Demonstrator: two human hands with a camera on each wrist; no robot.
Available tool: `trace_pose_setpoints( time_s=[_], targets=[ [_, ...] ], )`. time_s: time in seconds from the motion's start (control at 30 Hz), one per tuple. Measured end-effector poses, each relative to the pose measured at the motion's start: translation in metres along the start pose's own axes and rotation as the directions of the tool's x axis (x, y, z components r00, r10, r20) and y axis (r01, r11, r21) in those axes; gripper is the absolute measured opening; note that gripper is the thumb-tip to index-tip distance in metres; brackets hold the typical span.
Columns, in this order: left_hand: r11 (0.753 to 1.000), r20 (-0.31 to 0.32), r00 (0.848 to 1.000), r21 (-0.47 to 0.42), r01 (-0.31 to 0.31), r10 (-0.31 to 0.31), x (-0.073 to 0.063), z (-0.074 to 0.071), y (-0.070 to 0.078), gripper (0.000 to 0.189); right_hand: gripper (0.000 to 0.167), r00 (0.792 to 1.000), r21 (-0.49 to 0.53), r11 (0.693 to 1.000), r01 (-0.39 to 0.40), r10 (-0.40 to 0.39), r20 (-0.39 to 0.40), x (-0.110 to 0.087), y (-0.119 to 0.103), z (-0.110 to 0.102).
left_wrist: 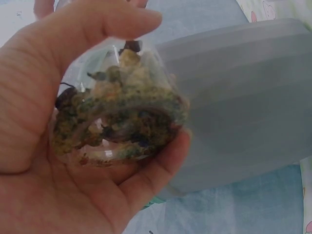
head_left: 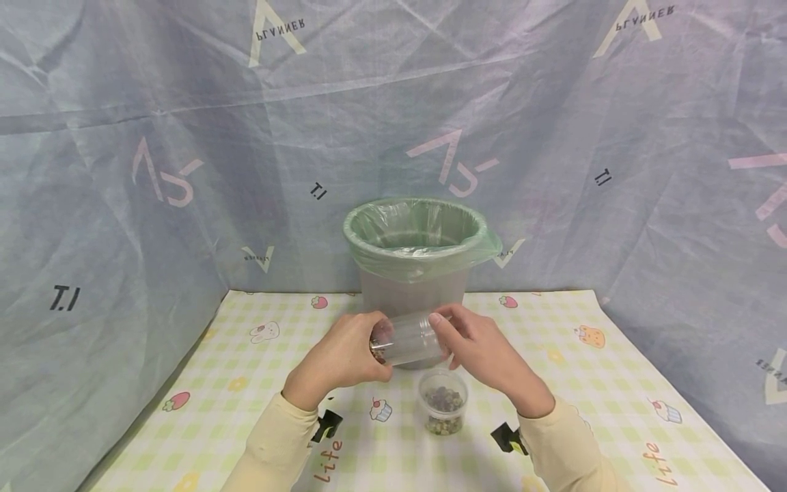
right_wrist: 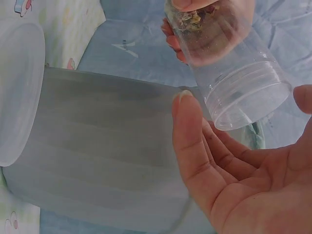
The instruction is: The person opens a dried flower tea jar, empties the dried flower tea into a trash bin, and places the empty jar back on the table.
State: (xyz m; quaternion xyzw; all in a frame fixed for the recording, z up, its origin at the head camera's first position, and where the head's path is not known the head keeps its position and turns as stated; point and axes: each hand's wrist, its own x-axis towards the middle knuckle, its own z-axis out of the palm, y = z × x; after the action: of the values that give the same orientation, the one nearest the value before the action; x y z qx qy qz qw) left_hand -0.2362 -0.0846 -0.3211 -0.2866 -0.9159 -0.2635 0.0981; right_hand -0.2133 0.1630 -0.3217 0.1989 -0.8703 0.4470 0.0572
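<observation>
My left hand (head_left: 344, 348) grips a clear plastic jar (head_left: 408, 338) around its base end, thumb on one side and fingers on the other. The jar lies tipped on its side, its open, threaded mouth toward my right hand. Dried flower-like bits (left_wrist: 117, 117) in mixed yellow, green and dark colours gather at its base. Around the mouth, the fingers of my right hand (head_left: 479, 345) are spread and loosely bent, fingertips close to the rim. Below the jar, a small translucent tub (head_left: 444, 403) stands upright on the table, holding dark and greenish bits.
Behind both hands stands a grey bin (head_left: 402, 287) lined with a green bag (head_left: 418, 263) folded over its rim. A checked tablecloth (head_left: 258, 383) covers the table. Grey-blue printed fabric (head_left: 197, 164) hangs at the back and sides.
</observation>
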Motion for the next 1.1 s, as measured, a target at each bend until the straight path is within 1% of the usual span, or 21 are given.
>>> trace_pose_setpoints(
  time_s=[0.17,0.3,0.5,0.9,1.1],
  targets=[
    [1.000,0.007,1.000,0.002,-0.003,0.003,0.0003,0.0009,-0.0001,0.041,0.047,1.000,0.010,1.000,-0.030,0.030,0.005,0.0006,0.0006,0.0016],
    [1.000,0.012,1.000,-0.002,-0.004,0.004,0.0005,0.0010,0.0003,0.041,0.049,0.999,-0.007,0.999,-0.050,0.050,0.001,0.0012,0.0001,0.0027],
    [1.000,0.015,1.000,-0.011,-0.003,0.003,0.0000,0.0007,0.0006,0.040,0.048,0.999,-0.021,0.998,-0.052,0.052,-0.006,0.0014,-0.0013,0.0034],
    [1.000,0.024,1.000,-0.012,0.005,-0.004,0.0000,-0.0002,-0.0006,0.040,0.047,0.999,-0.029,0.999,-0.031,0.031,0.016,0.0016,0.0000,0.0022],
    [1.000,0.024,1.000,-0.005,0.003,-0.003,-0.0002,-0.0010,-0.0017,0.040,0.049,0.999,-0.051,0.999,0.015,-0.013,0.030,0.0007,-0.0007,0.0010]
  ],
)
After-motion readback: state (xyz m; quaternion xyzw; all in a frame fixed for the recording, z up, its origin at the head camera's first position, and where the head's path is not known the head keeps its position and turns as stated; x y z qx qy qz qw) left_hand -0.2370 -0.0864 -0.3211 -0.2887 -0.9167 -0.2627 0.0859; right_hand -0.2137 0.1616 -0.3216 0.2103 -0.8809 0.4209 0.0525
